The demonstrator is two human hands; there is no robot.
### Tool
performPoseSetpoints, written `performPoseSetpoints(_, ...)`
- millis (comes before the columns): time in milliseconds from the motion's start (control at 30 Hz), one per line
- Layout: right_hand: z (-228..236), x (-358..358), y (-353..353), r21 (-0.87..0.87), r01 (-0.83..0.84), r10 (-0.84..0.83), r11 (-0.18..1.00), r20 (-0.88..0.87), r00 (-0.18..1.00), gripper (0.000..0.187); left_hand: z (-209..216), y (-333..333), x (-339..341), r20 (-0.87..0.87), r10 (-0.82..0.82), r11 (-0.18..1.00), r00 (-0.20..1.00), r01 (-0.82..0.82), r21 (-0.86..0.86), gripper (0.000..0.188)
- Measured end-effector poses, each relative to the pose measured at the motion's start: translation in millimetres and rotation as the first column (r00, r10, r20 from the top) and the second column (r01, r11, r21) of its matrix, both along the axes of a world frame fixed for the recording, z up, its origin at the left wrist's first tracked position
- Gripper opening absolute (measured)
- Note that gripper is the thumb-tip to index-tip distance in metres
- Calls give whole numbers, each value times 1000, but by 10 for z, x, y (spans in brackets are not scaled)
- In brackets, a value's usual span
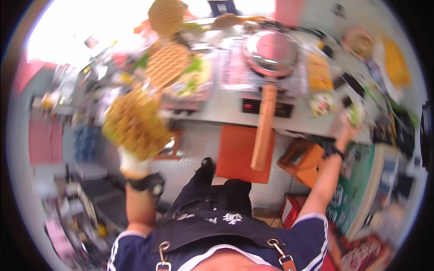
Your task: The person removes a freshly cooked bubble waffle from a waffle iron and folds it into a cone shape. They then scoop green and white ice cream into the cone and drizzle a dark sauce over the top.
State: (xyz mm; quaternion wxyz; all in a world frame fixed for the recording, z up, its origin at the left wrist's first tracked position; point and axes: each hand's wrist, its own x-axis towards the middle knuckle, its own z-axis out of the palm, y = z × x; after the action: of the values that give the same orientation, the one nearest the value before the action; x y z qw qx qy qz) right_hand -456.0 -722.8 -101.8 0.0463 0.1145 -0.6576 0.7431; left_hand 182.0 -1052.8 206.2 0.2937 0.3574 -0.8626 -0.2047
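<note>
In my gloved left hand (pixel 134 166) is a golden bubble waffle (pixel 135 124), curled and raised in front of the counter. The fingers are mostly hidden behind it. My right hand (pixel 346 130) is stretched out to the counter's right end, at a green and white item (pixel 355 114) too blurred to name. Its fingers are smeared, so I cannot see whether they grip it. Between the hands, a round metal pan (pixel 271 54) with a long wooden handle (pixel 264 131) sits on a black cooktop (pixel 280 108). Two more waffle rounds (pixel 168 64) (pixel 166 17) stand beyond my left hand.
A tray (pixel 205 92) with green and pale food lies left of the pan. Right of it are an orange-yellow packet (pixel 319 72) and a small round container (pixel 323 104). Below the counter are a red-orange panel (pixel 230 153) and an orange box (pixel 304 160). Clutter fills the left side.
</note>
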Motion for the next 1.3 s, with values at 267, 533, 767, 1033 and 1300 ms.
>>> performPoseSetpoints(267,2378,3157,-532,288,-552,610,783,-180,772,77,188,484,-434,-794,182,658,581,528,537,55)
performPoseSetpoints(533,3050,4645,-1524,129,-956,961,263,-125,248,73,821,619,-335,-880,399,747,257,466,474,59)
performPoseSetpoints(767,3134,5355,-1729,-128,-991,999,35,45,30,79,882,706,638,-836,421,738,353,402,542,62)
performPoseSetpoints(1033,3209,6028,-1817,81,-975,978,206,-31,204,78,757,663,1229,-887,397,857,234,250,450,62)
performPoseSetpoints(1300,3205,6151,-1920,363,-776,823,516,-460,333,78,743,594,1501,-892,421,761,166,470,447,55)
